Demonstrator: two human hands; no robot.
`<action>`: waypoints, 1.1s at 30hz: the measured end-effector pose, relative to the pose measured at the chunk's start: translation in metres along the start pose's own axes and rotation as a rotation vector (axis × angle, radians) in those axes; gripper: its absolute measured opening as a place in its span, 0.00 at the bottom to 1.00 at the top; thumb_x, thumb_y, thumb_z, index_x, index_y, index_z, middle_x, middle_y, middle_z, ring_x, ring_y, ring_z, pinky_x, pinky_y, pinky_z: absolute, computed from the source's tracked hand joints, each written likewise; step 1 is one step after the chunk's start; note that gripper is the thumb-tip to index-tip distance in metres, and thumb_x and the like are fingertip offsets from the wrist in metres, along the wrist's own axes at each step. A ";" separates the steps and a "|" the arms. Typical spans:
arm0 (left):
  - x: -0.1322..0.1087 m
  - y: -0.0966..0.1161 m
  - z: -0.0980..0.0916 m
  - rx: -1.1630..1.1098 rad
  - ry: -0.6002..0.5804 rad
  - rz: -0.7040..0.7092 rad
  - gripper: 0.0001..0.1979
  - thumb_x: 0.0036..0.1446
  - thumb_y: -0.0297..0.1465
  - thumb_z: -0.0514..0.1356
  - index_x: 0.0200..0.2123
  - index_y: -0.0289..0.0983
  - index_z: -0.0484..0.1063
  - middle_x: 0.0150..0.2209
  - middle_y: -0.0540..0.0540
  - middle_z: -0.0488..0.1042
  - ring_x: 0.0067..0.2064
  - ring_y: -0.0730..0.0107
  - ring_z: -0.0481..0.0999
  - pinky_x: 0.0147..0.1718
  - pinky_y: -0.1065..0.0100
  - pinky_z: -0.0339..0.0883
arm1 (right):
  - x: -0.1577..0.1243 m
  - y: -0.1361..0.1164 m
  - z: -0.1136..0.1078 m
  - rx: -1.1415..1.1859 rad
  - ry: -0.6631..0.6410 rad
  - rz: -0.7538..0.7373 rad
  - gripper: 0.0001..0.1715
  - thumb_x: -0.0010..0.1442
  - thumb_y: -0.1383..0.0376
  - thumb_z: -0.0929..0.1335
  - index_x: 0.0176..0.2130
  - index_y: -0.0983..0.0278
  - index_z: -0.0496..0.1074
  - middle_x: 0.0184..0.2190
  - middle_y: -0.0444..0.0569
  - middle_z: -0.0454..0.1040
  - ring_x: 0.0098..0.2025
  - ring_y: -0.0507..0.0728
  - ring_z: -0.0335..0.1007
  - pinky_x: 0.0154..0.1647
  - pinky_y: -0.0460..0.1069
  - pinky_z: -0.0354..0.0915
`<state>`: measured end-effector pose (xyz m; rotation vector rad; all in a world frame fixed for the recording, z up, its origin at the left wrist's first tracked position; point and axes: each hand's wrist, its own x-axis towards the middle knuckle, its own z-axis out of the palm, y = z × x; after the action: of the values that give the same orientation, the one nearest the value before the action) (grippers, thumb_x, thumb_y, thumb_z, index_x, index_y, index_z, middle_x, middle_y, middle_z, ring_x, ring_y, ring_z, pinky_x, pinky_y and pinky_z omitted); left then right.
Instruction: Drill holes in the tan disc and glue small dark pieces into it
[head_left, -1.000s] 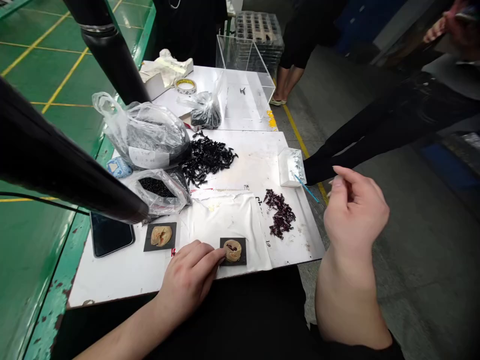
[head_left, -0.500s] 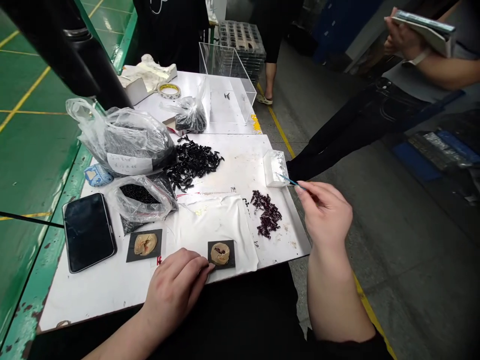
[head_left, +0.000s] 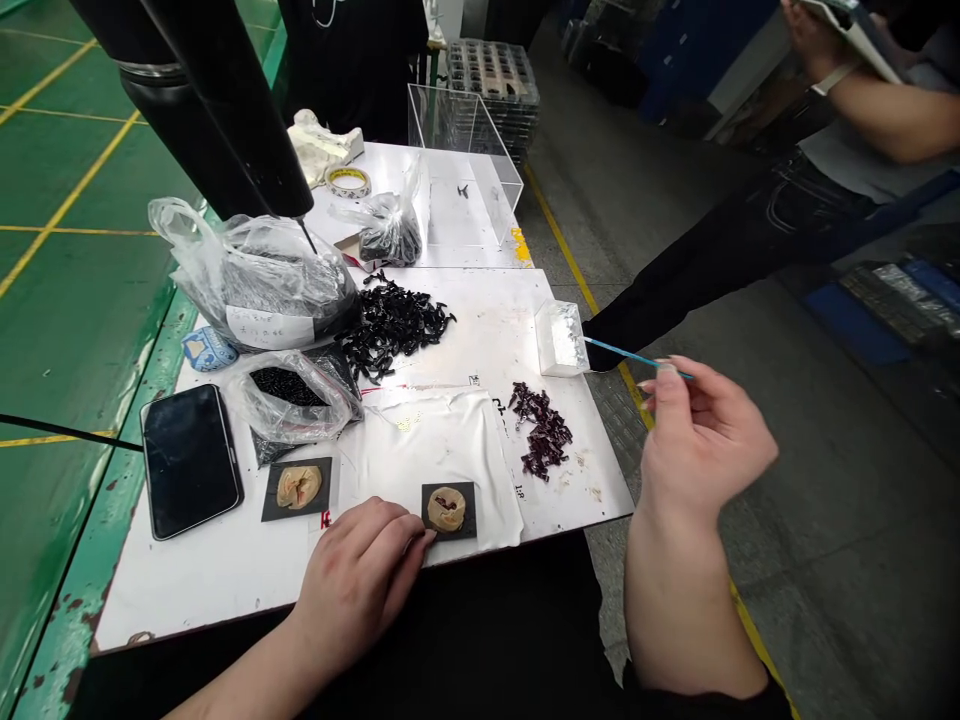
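Observation:
My right hand (head_left: 705, 430), raised past the table's right edge, pinches a thin blue stick (head_left: 626, 352) between thumb and fingers. The stick's far end reaches the side of a small white box (head_left: 561, 340) with whitish stuff in it. Resting at the table's front edge, my left hand (head_left: 371, 560) has its fingers curled together, their tips on the lower left corner of a black square card (head_left: 463, 528). On that card is a round tan piece (head_left: 445, 509) with a dark reddish mark in its middle. A second black card (head_left: 322, 500) with a similar tan piece lies left of it.
Dark red bits (head_left: 541, 430) and a black heap of small parts (head_left: 394, 325) lie on the table. Plastic bags (head_left: 262, 265), a tablet-like device (head_left: 189, 460), a tape roll (head_left: 348, 181) and a clear box (head_left: 465, 160) stand around. A black arm-like column (head_left: 225, 110) overhangs the left. Another person stands right.
My right hand has drawn back to the right, taking the blue stick's end from inside the white box to its edge. My left hand stays on the card. The black column appears further right.

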<state>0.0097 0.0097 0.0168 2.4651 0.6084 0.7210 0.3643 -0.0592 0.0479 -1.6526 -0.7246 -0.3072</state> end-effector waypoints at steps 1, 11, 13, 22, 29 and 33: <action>0.001 0.000 0.000 0.003 -0.002 0.002 0.05 0.75 0.23 0.62 0.49 0.38 0.73 0.40 0.45 0.76 0.39 0.63 0.74 0.40 0.62 0.68 | 0.000 -0.004 0.001 0.077 0.084 0.001 0.13 0.66 0.58 0.79 0.48 0.62 0.86 0.39 0.49 0.84 0.34 0.59 0.81 0.32 0.55 0.74; -0.003 0.000 0.001 -0.005 -0.023 -0.005 0.07 0.75 0.23 0.63 0.53 0.36 0.74 0.42 0.45 0.78 0.40 0.65 0.74 0.41 0.62 0.69 | -0.017 -0.019 -0.005 0.584 -0.218 0.267 0.06 0.62 0.63 0.80 0.42 0.57 0.86 0.33 0.47 0.79 0.26 0.53 0.69 0.23 0.49 0.61; -0.004 -0.001 0.001 0.004 -0.036 0.014 0.09 0.74 0.23 0.64 0.55 0.36 0.74 0.43 0.45 0.79 0.40 0.64 0.74 0.40 0.61 0.69 | -0.027 -0.018 -0.005 0.587 -0.358 0.237 0.07 0.63 0.64 0.80 0.44 0.57 0.87 0.33 0.47 0.80 0.26 0.53 0.69 0.24 0.50 0.62; -0.008 -0.006 0.003 0.072 -0.098 0.050 0.12 0.76 0.26 0.62 0.60 0.38 0.74 0.43 0.45 0.78 0.41 0.63 0.74 0.39 0.60 0.68 | -0.056 -0.024 -0.008 0.503 -0.613 0.175 0.11 0.66 0.68 0.78 0.48 0.56 0.87 0.39 0.49 0.84 0.38 0.58 0.82 0.35 0.52 0.76; -0.006 -0.007 0.003 0.097 -0.086 0.071 0.11 0.76 0.27 0.62 0.59 0.38 0.75 0.41 0.46 0.78 0.39 0.64 0.74 0.37 0.61 0.68 | -0.063 -0.014 -0.004 0.465 -0.617 0.086 0.11 0.66 0.68 0.78 0.48 0.56 0.88 0.38 0.48 0.84 0.38 0.56 0.83 0.37 0.51 0.78; -0.006 -0.007 0.003 0.108 -0.084 0.078 0.11 0.76 0.27 0.62 0.58 0.37 0.76 0.42 0.46 0.78 0.40 0.63 0.75 0.39 0.60 0.70 | -0.065 -0.014 -0.003 0.437 -0.643 0.093 0.12 0.66 0.69 0.78 0.48 0.56 0.87 0.40 0.49 0.85 0.39 0.56 0.83 0.39 0.51 0.80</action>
<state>0.0053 0.0108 0.0084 2.6161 0.5352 0.6247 0.3068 -0.0795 0.0225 -1.3495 -1.0946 0.4492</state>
